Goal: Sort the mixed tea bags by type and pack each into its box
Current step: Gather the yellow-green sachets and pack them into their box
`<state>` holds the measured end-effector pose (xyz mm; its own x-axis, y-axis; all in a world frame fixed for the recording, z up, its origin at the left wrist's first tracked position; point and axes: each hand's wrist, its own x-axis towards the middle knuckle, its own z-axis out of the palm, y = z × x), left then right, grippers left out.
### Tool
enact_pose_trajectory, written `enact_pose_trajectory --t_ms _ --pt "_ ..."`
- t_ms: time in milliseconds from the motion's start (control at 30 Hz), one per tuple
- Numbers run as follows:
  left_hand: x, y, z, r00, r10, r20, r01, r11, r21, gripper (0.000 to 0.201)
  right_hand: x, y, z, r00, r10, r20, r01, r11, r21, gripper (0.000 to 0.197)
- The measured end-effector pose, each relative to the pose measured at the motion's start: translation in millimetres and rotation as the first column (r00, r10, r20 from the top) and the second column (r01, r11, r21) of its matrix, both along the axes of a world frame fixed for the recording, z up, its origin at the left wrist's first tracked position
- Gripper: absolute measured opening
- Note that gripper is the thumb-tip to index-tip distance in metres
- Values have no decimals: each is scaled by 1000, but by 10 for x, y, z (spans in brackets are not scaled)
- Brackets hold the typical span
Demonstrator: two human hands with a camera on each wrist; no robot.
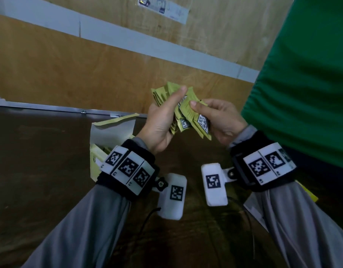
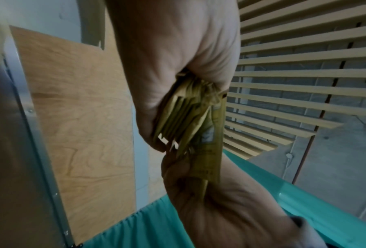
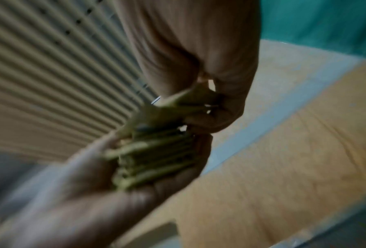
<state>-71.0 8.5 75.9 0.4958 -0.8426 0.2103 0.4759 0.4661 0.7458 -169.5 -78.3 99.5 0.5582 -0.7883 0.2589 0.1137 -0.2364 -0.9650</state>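
A stack of several yellow-green tea bags (image 1: 161, 94) is held upright in my left hand (image 1: 164, 117), thumb across the front, above the table. My right hand (image 1: 219, 118) pinches the front tea bag (image 1: 194, 118) of that stack, thumb on top. In the left wrist view the left hand (image 2: 177, 50) grips the bag stack (image 2: 184, 117), with the right hand (image 2: 209, 193) below it. The right wrist view is blurred: the right hand (image 3: 209, 58) meets the bags (image 3: 156, 151) lying in the left palm (image 3: 82, 193). An open yellow tea box (image 1: 110, 132) stands on the table to the left, partly hidden by my left wrist.
The dark brown table (image 1: 41, 161) ends at a metal strip (image 1: 50, 108) against a plywood wall (image 1: 70, 64). A green cloth (image 1: 305, 74) hangs close on the right. A white and yellow carton (image 1: 310, 194) shows under my right forearm.
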Motion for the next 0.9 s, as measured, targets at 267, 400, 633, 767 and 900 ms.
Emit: enact_pose_trajectory --t_ms 267,400,633,767,900 --pt "-34 -80 -22 996 -57 -68 60 997 48 45 58 116 -25 805 -510 -303 103 623 -775 43" --pt "51 -115 -38 988 133 -85 -119 981 151 43 28 -3 -28 871 -302 -388 159 920 -358 40" --pt "351 -209 -120 988 117 -100 -91 967 236 108 -139 38 129 991 24 -135 -12 996 88 31" --pt "270 -42 -27 990 63 -127 -37 979 199 85 -95 19 183 942 -216 257 256 957 -134 27" --pt "251 -53 -40 998 -15 -66 29 977 211 72 -78 98 170 948 -124 293 274 785 -556 32"
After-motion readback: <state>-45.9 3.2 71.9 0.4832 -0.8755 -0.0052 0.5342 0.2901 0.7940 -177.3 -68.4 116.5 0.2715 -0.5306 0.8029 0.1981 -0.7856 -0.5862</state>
